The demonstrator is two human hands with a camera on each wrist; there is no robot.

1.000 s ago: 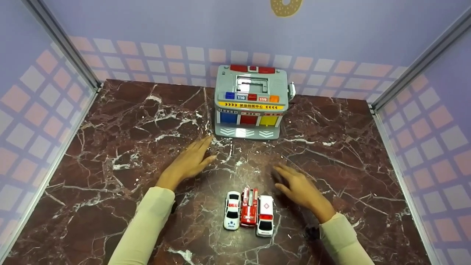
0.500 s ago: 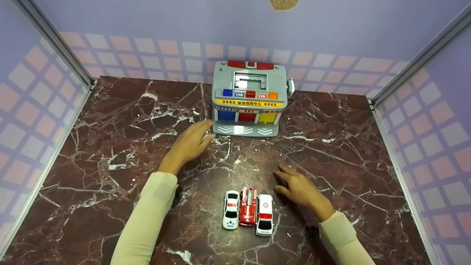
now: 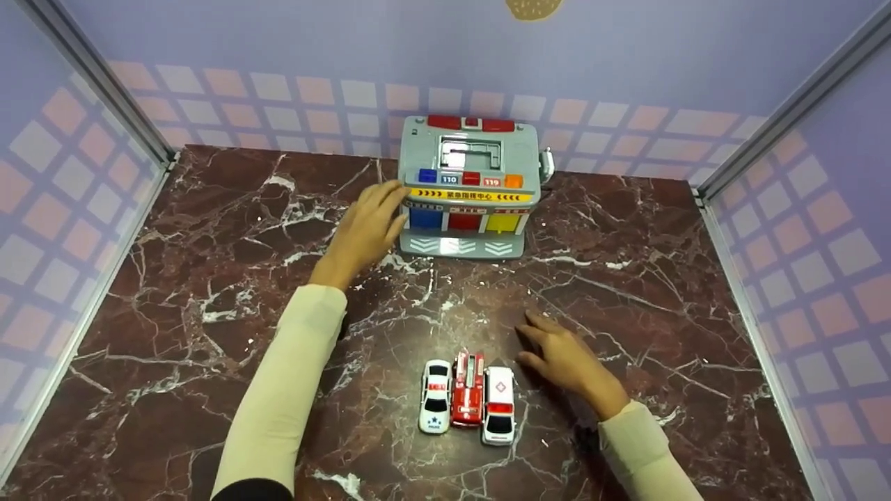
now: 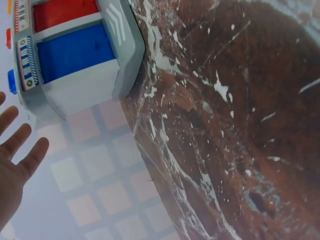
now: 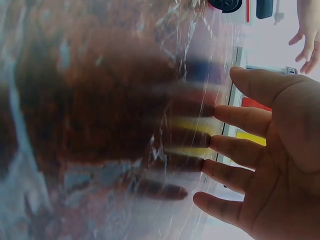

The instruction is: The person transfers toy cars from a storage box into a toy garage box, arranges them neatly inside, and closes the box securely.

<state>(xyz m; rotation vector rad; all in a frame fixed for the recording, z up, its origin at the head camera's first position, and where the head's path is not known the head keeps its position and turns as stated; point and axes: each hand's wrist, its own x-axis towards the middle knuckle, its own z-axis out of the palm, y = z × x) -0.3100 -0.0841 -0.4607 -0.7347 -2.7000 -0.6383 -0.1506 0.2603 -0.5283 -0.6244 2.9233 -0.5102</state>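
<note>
A grey toy emergency station point(image 3: 459, 247) with blue, red and yellow doors stands at the back of the table. My left hand point(image 3: 369, 226) is at its left front corner, fingertips right by the roof edge, fingers extended. In the left wrist view the fingers of the left hand point(image 4: 15, 150) are spread beside the station's side wall point(image 4: 82, 92). My right hand point(image 3: 564, 355) rests on the table with relaxed fingers, holding nothing. Just left of it stand a white police car point(image 3: 436, 396), a red fire truck point(image 3: 468, 396) and a white ambulance point(image 3: 498, 403), side by side.
The brown marbled tabletop point(image 3: 626, 299) is glossy and shows reflections. Lilac panels with pink and white squares enclose it at the back point(image 3: 320, 115), left and right. A white part point(image 3: 547, 165) juts from the station's right side.
My left hand has risen from the table and moved forward to the station's upper left corner. The right hand stays in place. The head view has tilted slightly; the vehicles have not moved.
</note>
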